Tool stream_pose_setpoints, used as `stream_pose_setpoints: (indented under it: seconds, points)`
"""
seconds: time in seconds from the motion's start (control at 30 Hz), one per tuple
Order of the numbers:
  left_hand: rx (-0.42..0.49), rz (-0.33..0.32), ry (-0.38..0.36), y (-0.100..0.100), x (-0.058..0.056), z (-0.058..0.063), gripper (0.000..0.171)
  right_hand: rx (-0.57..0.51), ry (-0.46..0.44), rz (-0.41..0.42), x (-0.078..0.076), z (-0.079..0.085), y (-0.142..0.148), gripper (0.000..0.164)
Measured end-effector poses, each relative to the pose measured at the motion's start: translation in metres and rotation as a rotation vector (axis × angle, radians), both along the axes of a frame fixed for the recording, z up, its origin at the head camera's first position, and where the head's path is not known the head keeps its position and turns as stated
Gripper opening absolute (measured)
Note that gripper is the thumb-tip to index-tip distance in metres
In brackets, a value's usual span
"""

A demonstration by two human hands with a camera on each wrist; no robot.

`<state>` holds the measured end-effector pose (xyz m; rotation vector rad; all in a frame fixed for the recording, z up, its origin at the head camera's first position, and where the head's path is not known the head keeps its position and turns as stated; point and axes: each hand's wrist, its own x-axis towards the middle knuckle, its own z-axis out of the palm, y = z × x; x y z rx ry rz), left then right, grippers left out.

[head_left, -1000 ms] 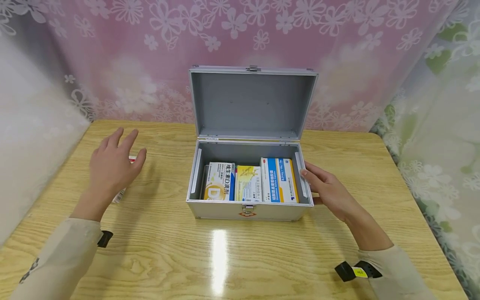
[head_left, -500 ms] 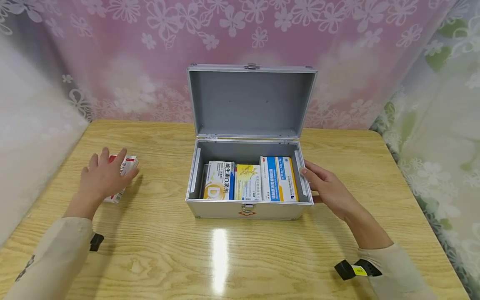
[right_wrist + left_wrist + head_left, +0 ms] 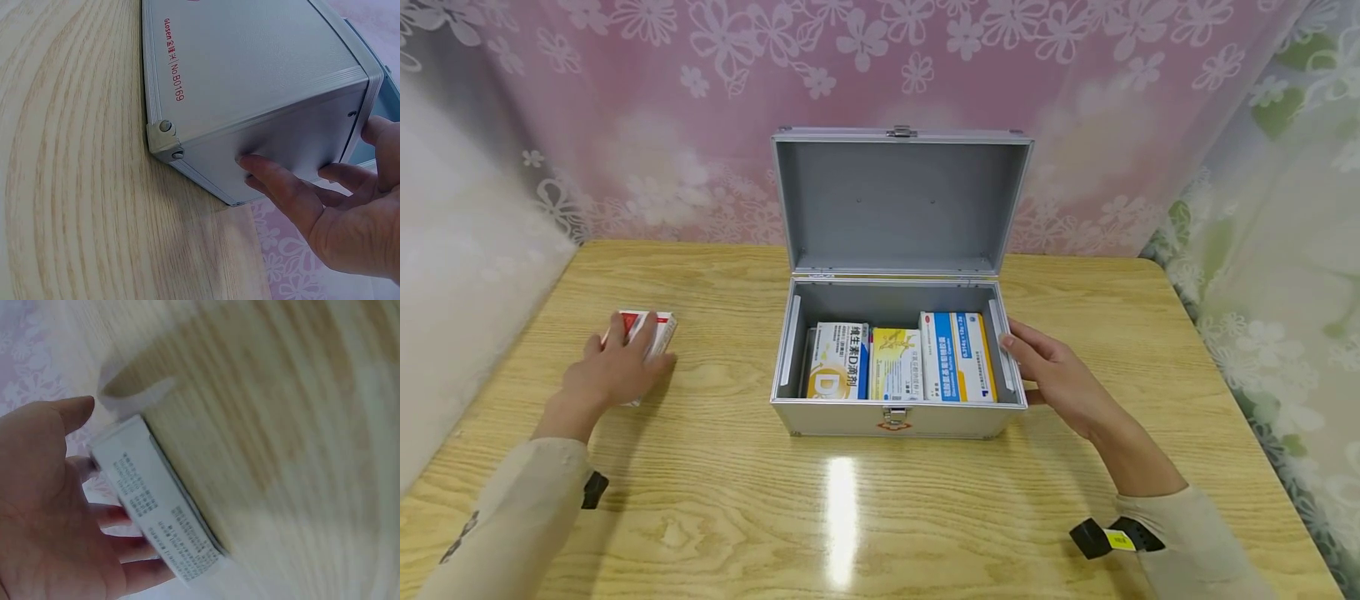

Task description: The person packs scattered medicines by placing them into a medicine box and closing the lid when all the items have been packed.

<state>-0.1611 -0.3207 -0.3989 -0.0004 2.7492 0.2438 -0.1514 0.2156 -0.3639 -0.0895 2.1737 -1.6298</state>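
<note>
My left hand (image 3: 613, 371) lies over a red-and-white medicine box (image 3: 661, 333) on the left of the table, its fingers across the top. In the left wrist view, the printed white side of this medicine box (image 3: 156, 500) faces the camera; the fingers touch its far side and the thumb stands apart. At the centre is a silver first-aid case (image 3: 835, 421) with its lid raised. My right hand (image 3: 1060, 379) rests against the case's right wall. In the right wrist view, the right-hand fingers (image 3: 281, 187) press the metal side, with one digit at the rim.
Inside the case stand a vitamin D drops box (image 3: 838, 358), a yellow-and-white medicine box (image 3: 897, 362) and a blue-and-white medicine box (image 3: 955, 358). The raised lid (image 3: 895, 208) stands at the back, before a pink floral curtain (image 3: 700, 150). Everything is on a wooden table (image 3: 737, 500).
My left hand has come down and slightly left onto the red-and-white medicine box, and its fingers have drawn in over it. The right hand and the case have stayed put.
</note>
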Motion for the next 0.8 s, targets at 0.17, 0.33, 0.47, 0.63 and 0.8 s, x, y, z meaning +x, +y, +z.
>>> stream_pose_setpoints:
  seconds: [0.17, 0.33, 0.47, 0.63, 0.8]
  points:
    - [0.001, -0.031, -0.002, 0.0012, -0.0019, 0.0043, 0.074, 0.002, 0.004, 0.001, 0.0005, -0.0003, 0.0002, 0.064]
    - [0.005, -0.062, -0.017, -0.001, -0.0036, 0.0077, 0.068, 0.006, 0.008, 0.001, 0.0004, -0.001, 0.0004, 0.064]
    - [0.0, -0.056, -0.014, -0.0008, -0.0055, 0.0074, 0.069, 0.013, 0.011, 0.003, 0.0004, -0.001, 0.001, 0.064]
    - [-0.012, -0.043, 0.005, 0.0035, -0.0063, 0.008, 0.069, 0.014, 0.014, 0.003, 0.0009, -0.0012, 0.0019, 0.064]
    - [-0.024, -0.042, 0.022, 0.0036, -0.0046, 0.0073, 0.07, 0.008, 0.01, 0.008, 0.0006, -0.0012, 0.0009, 0.064]
